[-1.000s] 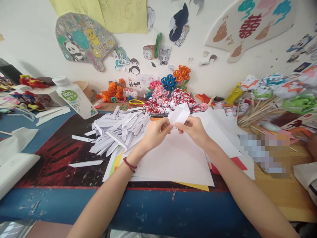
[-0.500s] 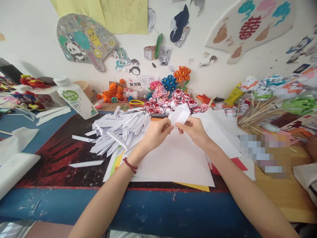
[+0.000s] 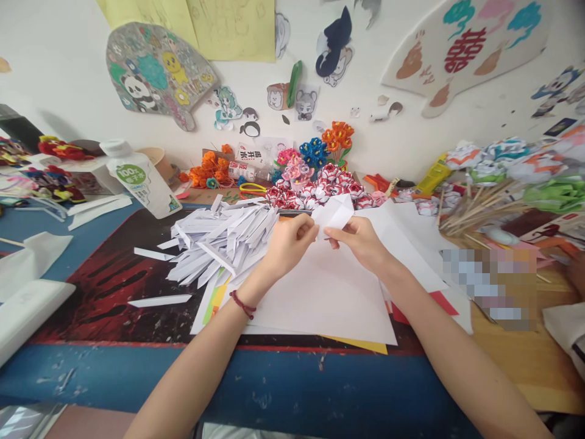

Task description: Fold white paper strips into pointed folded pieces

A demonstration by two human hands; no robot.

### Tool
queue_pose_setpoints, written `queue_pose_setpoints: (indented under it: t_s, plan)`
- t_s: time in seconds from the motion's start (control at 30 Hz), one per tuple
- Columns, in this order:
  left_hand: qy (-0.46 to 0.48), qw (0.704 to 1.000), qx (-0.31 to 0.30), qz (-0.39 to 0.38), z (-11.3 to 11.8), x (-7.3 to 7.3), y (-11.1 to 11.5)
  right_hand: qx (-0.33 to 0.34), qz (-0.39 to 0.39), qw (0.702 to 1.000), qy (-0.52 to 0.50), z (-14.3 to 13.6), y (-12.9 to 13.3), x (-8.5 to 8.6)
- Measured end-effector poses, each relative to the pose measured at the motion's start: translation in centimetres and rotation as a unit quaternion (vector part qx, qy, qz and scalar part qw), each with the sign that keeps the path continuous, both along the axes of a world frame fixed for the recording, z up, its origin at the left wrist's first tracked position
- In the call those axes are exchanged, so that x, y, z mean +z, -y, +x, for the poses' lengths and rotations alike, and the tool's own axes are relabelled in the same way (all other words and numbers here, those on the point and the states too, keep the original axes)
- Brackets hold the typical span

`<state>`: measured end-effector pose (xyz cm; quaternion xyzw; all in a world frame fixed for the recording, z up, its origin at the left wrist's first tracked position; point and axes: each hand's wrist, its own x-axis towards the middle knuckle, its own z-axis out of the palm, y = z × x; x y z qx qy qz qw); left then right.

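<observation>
Both hands hold a small piece of folded white paper (image 3: 336, 212) above the middle of the table. My left hand (image 3: 295, 241) pinches its left lower corner, fingers curled. With thumb and fingers, my right hand (image 3: 359, 239) grips the lower right edge. Some of the fingertips are hidden behind the paper. Beneath the hands lie large white sheets (image 3: 320, 305), with coloured paper showing at their edges. A heap of folded white paper strips (image 3: 219, 244) rests just left of my left hand.
Red-and-white paper flowers (image 3: 315, 189) are piled behind the hands, near a wall. A white bottle (image 3: 141, 180) stands at the left. Thin wooden sticks (image 3: 479, 207) and more paper flowers (image 3: 539, 158) lie at the right. A white case (image 3: 31, 317) is at the left edge.
The folded paper has tipped slightly and shows a little more of its flat face. Both hands keep their grip in nearly the same place.
</observation>
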<state>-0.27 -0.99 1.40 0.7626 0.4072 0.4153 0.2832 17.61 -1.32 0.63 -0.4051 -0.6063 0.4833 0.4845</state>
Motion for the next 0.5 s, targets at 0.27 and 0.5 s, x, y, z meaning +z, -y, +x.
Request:
queue_pose_setpoints:
  t_s: [0.27,0.5]
  plan:
    - [0.016,1.0,0.001,0.0,-0.2,0.2,0.1,0.028,-0.02,0.999,-0.003,0.0,0.1,-0.1]
    - [-0.069,0.997,-0.008,0.014,-1.1,0.3,-0.9,-0.002,-0.038,0.999,-0.034,1.1,-0.7,-0.2]
